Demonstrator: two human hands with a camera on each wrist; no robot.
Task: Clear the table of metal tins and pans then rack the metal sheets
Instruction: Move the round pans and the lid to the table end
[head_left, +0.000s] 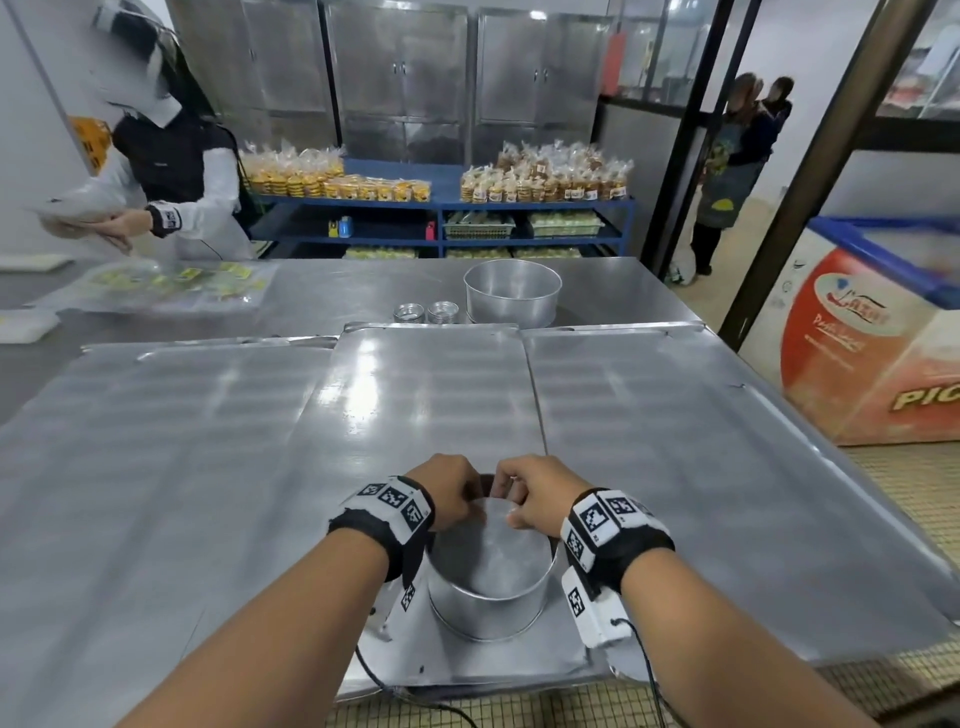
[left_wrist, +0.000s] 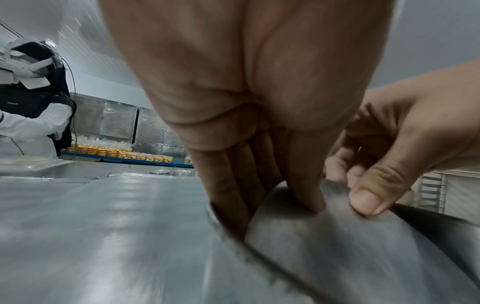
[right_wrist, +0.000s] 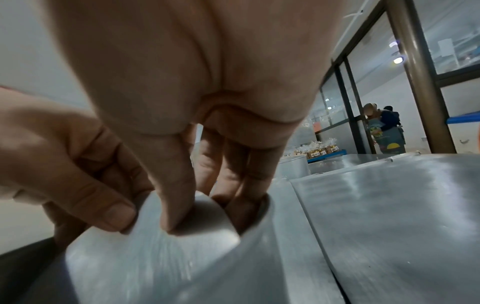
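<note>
Your left hand (head_left: 448, 492) and right hand (head_left: 535, 491) both pinch the far edge of a round disc (head_left: 493, 551), thumbs on top, fingers curled under; disc sits tilted in the near pan (head_left: 485, 605). Pan stands on the centre sheet (head_left: 431, 395), w/ sheets either side of your fingers. Well beyond fingertips: big pan (head_left: 511, 293), two small tin stacks (head_left: 427, 312) just left of it. Steel table (head_left: 322, 291). Far left, another person (head_left: 171, 171) handles bags. Blue shelf (head_left: 441, 202) of packed goods, steel cabinets behind.

Bagged pastries (head_left: 332, 179) on blue shelving (head_left: 441, 203)
</note>
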